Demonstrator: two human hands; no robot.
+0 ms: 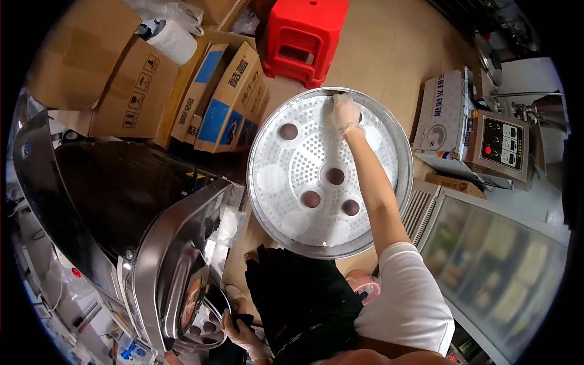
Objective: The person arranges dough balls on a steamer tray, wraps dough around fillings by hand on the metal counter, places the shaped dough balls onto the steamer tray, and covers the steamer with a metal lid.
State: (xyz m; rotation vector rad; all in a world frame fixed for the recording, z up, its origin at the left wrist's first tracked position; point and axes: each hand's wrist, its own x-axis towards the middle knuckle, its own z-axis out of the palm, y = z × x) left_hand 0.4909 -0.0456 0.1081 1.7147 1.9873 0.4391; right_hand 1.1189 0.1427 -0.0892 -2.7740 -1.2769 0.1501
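Observation:
A round, perforated metal steamer tray [298, 164] lies before me, dotted with white paper rounds [271, 178]. Several smooth brown balls [334, 176] sit on it, some on paper rounds. My right hand [345, 114], in a clear glove, reaches to the tray's far side with fingers bent down. Beside it a brown ball partly shows; the fingertips and anything in them are hidden. Low on the left, my gloved left hand [246, 337] is closed at the black handle of a metal pan [207, 331]. More brown balls lie in that pan, partly cut off from sight.
A red plastic stool [307, 36] stands beyond the tray. Cardboard boxes [228, 103] are at upper left, above a dark machine with a steel edge [161, 243]. To the right are a control panel [502, 143] and a glass-topped freezer [486, 261].

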